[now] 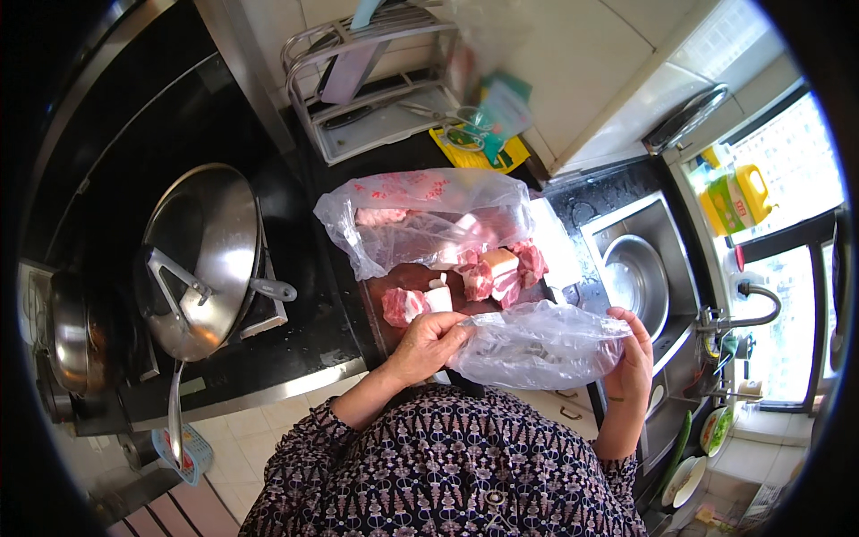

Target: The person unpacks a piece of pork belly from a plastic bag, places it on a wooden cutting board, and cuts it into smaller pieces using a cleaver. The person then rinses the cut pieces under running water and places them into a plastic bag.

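Observation:
A clear plastic bag [540,346] is stretched between my two hands, close in front of my body. My left hand [429,342] pinches one end of it between thumb and fingers. At the other end my right hand [631,346] grips the bag's edge. Just beyond lie raw meat chunks with pale fat and skin, one piece [405,307] apart on the left and a cluster [496,275] on the right. They rest on a reddish-brown cutting board [396,278]. Behind them a second clear bag [429,191] with red print lies partly over more meat.
On the left a steel wok [228,248] with a lid and a spatula stands on the hob. A knife rack [376,127] and scissors [463,131] are at the back. To the right, the sink [661,221] holds a metal basin [637,282]; plates [684,480] of food lie further right.

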The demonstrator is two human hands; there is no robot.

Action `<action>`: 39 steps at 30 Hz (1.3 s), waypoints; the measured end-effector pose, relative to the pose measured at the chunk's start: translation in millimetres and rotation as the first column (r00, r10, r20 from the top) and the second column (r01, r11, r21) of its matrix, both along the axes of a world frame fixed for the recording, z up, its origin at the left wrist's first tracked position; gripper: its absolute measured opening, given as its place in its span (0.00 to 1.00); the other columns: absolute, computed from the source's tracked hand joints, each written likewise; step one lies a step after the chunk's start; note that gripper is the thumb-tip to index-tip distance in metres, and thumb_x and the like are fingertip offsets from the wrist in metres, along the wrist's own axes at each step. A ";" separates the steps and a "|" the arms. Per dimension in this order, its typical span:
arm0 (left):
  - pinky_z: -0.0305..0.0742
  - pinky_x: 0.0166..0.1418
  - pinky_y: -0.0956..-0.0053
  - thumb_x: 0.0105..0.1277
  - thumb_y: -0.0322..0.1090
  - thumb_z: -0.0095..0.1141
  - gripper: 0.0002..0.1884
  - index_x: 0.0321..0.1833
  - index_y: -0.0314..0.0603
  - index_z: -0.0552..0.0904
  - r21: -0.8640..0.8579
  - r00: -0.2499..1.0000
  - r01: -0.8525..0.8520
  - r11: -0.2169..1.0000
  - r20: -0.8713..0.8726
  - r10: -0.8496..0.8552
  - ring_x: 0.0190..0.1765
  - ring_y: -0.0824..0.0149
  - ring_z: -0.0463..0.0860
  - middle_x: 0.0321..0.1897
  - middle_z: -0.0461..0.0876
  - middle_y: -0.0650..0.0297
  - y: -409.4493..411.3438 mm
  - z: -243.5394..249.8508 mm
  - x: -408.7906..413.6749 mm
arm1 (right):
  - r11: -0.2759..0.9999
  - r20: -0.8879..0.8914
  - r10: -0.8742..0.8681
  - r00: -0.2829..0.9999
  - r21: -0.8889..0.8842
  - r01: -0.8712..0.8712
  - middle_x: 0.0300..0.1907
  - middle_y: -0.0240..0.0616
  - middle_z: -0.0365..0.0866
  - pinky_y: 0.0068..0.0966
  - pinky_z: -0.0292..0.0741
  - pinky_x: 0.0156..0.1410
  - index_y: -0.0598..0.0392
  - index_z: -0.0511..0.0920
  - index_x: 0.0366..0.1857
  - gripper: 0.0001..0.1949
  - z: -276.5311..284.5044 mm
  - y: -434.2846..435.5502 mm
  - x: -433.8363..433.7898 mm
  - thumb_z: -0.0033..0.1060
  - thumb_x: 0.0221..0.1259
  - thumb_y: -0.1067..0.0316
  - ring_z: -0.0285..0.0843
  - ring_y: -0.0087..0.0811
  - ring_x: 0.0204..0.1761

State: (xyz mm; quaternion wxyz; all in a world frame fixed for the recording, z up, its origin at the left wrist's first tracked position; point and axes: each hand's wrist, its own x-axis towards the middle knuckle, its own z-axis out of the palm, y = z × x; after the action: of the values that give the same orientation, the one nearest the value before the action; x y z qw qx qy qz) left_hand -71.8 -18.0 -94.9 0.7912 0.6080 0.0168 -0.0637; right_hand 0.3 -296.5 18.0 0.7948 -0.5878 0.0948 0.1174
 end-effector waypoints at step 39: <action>0.69 0.70 0.60 0.54 0.32 0.67 0.28 0.61 0.38 0.78 0.920 0.963 -0.258 0.294 0.270 0.000 0.64 0.48 0.73 0.63 0.75 0.51 -0.8 13.3 67.0 | 0.950 0.045 0.049 0.998 -0.312 -0.033 0.17 0.22 0.65 0.16 0.59 0.21 0.56 0.78 0.37 0.07 -31.0 -112.9 22.1 0.53 0.70 0.65 0.57 0.15 0.16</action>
State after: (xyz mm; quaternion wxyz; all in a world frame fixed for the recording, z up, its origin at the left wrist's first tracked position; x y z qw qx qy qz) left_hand -4.7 -18.9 -81.6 0.2795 0.9558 0.0136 0.0898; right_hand 22.5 -409.4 -13.0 0.6920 -0.7102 0.0792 0.1023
